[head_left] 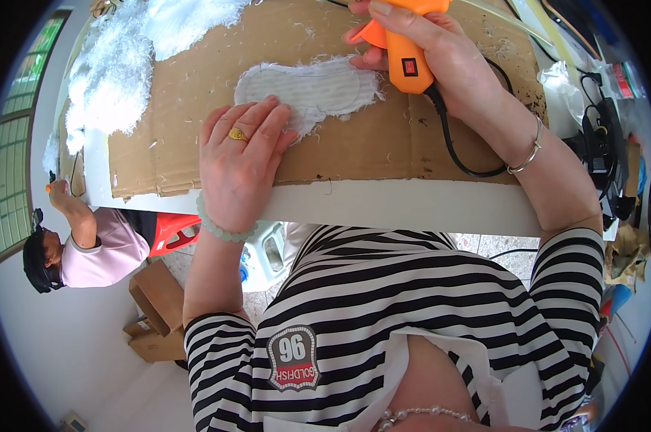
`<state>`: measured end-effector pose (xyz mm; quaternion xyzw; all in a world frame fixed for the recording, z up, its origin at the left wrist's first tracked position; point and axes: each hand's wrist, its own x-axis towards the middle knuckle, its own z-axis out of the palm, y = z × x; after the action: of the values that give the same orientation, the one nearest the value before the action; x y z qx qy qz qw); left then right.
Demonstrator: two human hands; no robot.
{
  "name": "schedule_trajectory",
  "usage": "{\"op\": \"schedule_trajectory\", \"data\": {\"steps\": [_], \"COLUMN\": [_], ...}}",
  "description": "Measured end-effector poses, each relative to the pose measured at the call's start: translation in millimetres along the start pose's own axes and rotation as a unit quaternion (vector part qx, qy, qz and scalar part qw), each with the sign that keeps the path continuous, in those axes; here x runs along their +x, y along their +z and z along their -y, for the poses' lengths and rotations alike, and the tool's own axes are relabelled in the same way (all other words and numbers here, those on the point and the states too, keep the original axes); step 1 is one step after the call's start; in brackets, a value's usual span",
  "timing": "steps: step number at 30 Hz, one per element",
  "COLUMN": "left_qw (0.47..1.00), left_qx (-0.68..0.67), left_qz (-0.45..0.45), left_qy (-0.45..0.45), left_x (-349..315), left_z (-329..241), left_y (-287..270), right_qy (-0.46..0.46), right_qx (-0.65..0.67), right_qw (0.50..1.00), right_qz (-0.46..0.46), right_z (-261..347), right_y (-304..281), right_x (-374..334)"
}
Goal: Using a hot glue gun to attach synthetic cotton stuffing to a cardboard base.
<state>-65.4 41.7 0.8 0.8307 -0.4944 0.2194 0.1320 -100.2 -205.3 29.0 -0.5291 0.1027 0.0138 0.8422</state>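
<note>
On the cardboard lies a white insole-shaped fabric piece point(304, 88) with a drawn or stitched outline and ragged, fluffy edges. My left hand point(242, 147) rests palm down over its near-left edge, fingers laid out and pressing it. An orange glue gun point(409, 54) with a small red switch is gripped in my right hand point(448, 54) above the right end of the fabric. Its black cord loops down below my wrist. The gun's front end runs past the top edge of the picture, so its tip is hidden.
A brown cardboard sheet point(195, 162) covers the white table point(404, 205). Fluffy white stuffing point(113, 79) heaps at the far left. Black cables and adapters point(600, 147) crowd the right edge. Another person point(109, 237) works at the left beside a red stool point(175, 232).
</note>
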Motion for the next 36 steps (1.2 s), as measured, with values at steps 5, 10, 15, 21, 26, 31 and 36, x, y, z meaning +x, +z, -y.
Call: {"op": "schedule_trajectory", "data": {"steps": [5,10,15,21,26,31,36], "left_qw": [1.0,1.0,1.0,1.0,1.0,1.0,0.999], "left_qx": [-0.001,-0.007,-0.011,-0.022,-0.024,-0.019,-0.03], "left_qz": [0.0,-0.006,-0.006,-0.004,0.001,-0.014,-0.015], "left_qy": [-0.001,-0.001,0.001,-0.001,-0.006,0.001,-0.022], "left_x": [1,2,2,3,3,3,0], "left_z": [-1,-1,1,-1,-1,1,-1], "left_y": [-1,-1,-1,-4,-4,-2,-4], "right_qy": [0.007,-0.004,-0.004,-0.002,-0.138,-0.139,-0.073], "right_qx": [-0.001,-0.009,-0.001,0.001,-0.138,-0.141,-0.127], "right_qw": [1.0,1.0,1.0,1.0,0.979,0.972,0.985], "right_qz": [0.002,0.009,0.005,0.009,0.057,0.126,0.091], "right_z": [-2,-1,-3,-4,-7,-15,-17], "right_y": [-3,-2,-1,-1,-3,2,1], "right_x": [1,0,1,1,-9,-16,-14]}}
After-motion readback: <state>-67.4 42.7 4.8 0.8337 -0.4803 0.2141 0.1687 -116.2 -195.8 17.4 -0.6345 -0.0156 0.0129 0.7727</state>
